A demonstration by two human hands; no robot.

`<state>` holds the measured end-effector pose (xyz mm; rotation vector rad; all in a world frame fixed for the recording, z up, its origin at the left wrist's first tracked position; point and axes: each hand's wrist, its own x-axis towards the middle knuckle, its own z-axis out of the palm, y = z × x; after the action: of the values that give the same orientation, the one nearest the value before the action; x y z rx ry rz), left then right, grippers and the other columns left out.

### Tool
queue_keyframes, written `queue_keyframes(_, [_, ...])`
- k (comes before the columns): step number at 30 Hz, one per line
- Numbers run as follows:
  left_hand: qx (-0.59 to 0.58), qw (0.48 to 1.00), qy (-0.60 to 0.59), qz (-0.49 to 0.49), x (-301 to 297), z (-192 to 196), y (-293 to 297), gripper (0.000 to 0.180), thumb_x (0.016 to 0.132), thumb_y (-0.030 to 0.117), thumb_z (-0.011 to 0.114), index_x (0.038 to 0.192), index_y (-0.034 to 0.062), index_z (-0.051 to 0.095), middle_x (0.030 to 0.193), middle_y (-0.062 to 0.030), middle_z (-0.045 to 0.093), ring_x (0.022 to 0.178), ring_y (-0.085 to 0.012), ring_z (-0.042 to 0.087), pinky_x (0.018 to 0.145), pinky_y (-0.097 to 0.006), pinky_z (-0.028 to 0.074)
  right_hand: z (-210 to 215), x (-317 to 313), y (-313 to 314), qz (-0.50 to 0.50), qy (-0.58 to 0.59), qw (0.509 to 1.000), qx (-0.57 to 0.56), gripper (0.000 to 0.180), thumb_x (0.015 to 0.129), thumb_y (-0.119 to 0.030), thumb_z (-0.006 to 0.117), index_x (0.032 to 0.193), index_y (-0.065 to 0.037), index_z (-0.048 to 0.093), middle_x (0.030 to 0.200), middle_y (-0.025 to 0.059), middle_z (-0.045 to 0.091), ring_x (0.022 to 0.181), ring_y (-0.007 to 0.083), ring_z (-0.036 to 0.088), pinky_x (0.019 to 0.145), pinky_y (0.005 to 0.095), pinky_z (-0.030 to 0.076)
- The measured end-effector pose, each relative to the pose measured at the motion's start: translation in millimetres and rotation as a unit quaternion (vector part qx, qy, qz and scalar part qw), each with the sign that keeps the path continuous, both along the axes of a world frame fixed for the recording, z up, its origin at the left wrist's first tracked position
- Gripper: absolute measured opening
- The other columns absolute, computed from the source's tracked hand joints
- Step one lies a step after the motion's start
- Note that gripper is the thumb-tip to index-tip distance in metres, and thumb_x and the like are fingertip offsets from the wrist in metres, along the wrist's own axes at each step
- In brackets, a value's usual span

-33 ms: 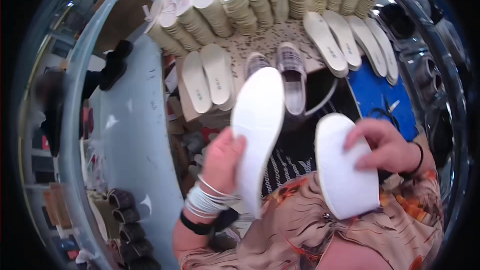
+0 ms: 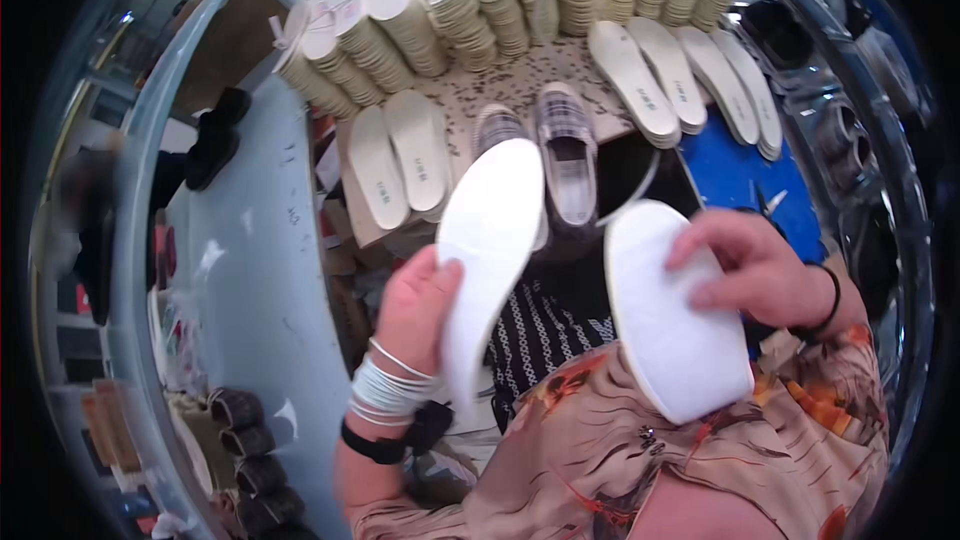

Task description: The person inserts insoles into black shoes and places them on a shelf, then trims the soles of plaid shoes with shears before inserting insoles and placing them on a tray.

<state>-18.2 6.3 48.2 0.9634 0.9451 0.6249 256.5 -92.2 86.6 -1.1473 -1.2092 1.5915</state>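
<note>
Nothing has moved: left hand (image 2: pixel 420 305) fingers grip one flat white foam insole (image 2: pixel 487 250); right hand (image 2: pixel 760 275) fingers grip another white insole (image 2: pixel 670 325).

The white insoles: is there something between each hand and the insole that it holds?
No, nothing visible. The left hand grips the left white insole directly, and the right hand lies directly on the right white insole. The two insoles are held apart.

Single head-worn fisheye view, looking steeply down and slightly forward from close above the person's own forearms. The left hand (image 2: pixel 420 305) and right hand (image 2: pixel 760 275) are lying near the frame's centre; beyond them the surface (image 2: pixel 500 90) is curving toward the upper rim.
</note>
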Motion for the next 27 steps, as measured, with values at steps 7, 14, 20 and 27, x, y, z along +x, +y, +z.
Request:
queue_keyframes(7, [0.357,0.809,0.413,-0.220,-6,-24,57,0.028,0.078,0.019,0.056,0.093,-0.0054,0.059,0.077,-0.0164,0.063,0.067,-0.0215,0.063,0.063,-0.031,0.050,-45,-12,110,0.144,-0.442,0.882,0.079,0.014,0.072,-0.012,0.059,0.081,-0.003,0.064,0.073,0.0086,0.062,0.069,0.0160,0.058,0.066,0.0267,0.046])
queue_keyframes(14, [0.552,0.498,0.602,-0.292,86,-81,59,0.014,0.076,0.012,0.053,0.073,0.0077,0.065,0.074,-0.0122,0.064,0.073,-0.0236,0.064,0.062,-0.036,0.051,-142,-47,170,0.176,-0.692,0.645,0.271,0.015,0.067,-0.011,0.060,0.077,-0.002,0.066,0.073,0.0156,0.063,0.072,0.0304,0.062,0.060,0.0376,0.050])
queue_keyframes(20, [0.634,0.322,0.661,-0.240,77,-41,-27,0.013,0.076,0.016,0.051,0.083,0.0102,0.060,0.065,0.0003,0.053,0.058,-0.0123,0.053,0.050,-0.029,0.038,-89,-53,130,0.256,-0.668,0.670,0.196,0.030,0.064,-0.013,0.061,0.089,0.001,0.053,0.067,0.0161,0.060,0.067,0.0321,0.061,0.055,0.0396,0.049])
queue_keyframes(27, [0.747,0.498,0.419,-0.136,38,-71,-33,0.023,0.072,0.010,0.054,0.093,0.0019,0.055,0.079,-0.0044,0.055,0.068,-0.0168,0.054,0.058,-0.027,0.040,-101,-65,23,0.017,-0.618,0.614,0.491,0.024,0.072,-0.016,0.052,0.092,-0.004,0.051,0.065,0.0047,0.050,0.055,0.0151,0.056,0.042,0.0245,0.042])
